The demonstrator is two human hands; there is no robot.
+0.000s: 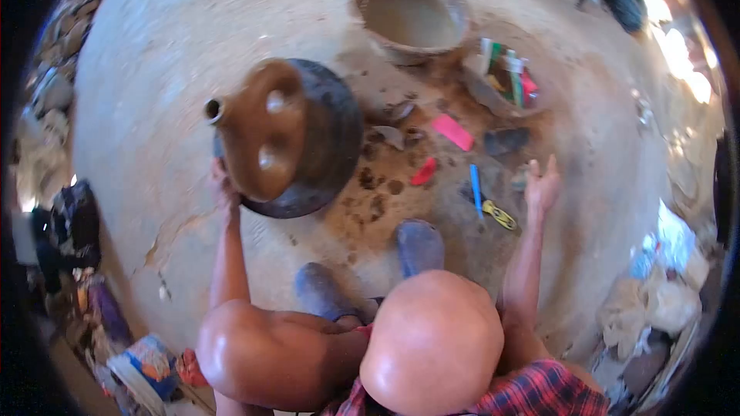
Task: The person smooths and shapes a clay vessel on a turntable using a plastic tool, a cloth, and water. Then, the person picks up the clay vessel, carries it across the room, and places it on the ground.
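Note:
A brown clay piece [266,135] with a short spout at its left and two shiny rounded spots rests in a dark round vessel [335,135], left of the middle. My left hand [222,185] is at the lower left edge of the vessel, its fingers partly hidden and wrapped against the rim. My right hand [543,185] is out to the right with fingers apart and nothing in it. Nearest to it are a yellow and black tool [499,215], a blue stick [475,185] and a dark block [506,141].
A wide bowl of murky liquid [412,19] stands at the top. Below it sit a broken container with coloured items [505,81], a pink piece [452,132] and a red piece [423,172]. Bags [655,300] lie at the right edge.

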